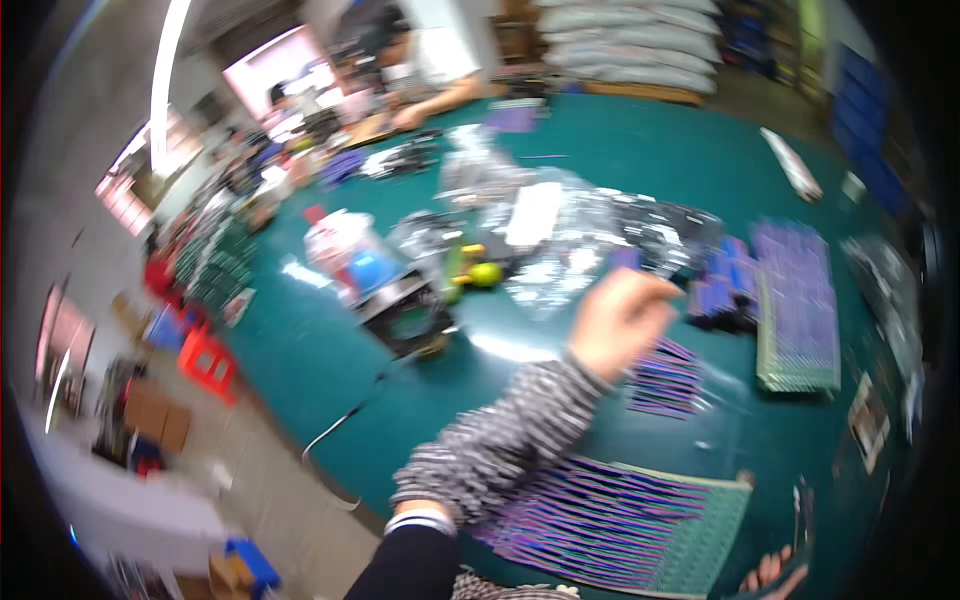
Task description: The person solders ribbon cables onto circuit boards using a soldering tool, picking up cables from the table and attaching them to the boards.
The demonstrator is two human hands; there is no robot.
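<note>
My left hand [625, 315], in a black-and-white knitted sleeve, reaches over the middle of the green table. Motion smears its fingers, so I cannot make out whether they hold anything. Just beyond it lie clear and dark plastic bags [560, 245] and a small purple piece [625, 258]. Below the hand is a small batch of thin purple strips [665, 380] in rows. Nearer me lies a pale green board [715, 530] with many purple strips side by side, partly behind my forearm. My right hand [775, 575] shows only a few fingers at the lower right edge; its grip is hidden.
At the right are a stack of purple strips on green boards [798, 300] and blue-purple bundles [722, 285]. A dark box-shaped device [405, 315] with a cable stands left, near a yellow-green object [485, 274]. Another person [430, 70] sits across the table. A red stool [208, 362] stands left.
</note>
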